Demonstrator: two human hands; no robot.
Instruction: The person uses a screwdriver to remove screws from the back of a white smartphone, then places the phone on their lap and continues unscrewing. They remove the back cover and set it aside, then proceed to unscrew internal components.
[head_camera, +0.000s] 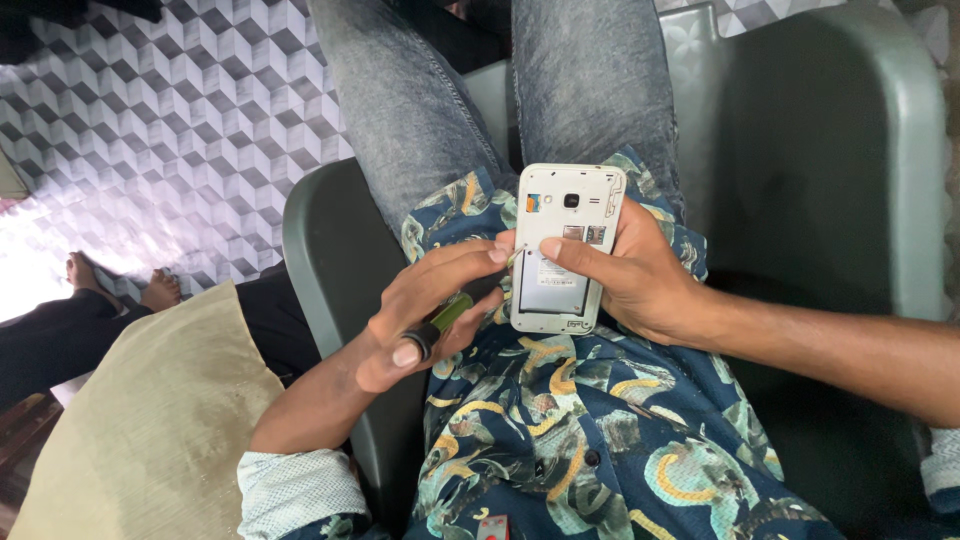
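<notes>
Phone (560, 250) on lap between left hand (425, 305) with screwdriver (445, 318) and right hand (640, 275); cushion (150, 430) left of chair (330, 260).

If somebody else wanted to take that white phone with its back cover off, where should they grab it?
Probably by the phone's two long edges near the top, coming from above. That end is bare; the right hand cups the lower part from the side, and the left hand works a screwdriver at the open battery bay.
</notes>
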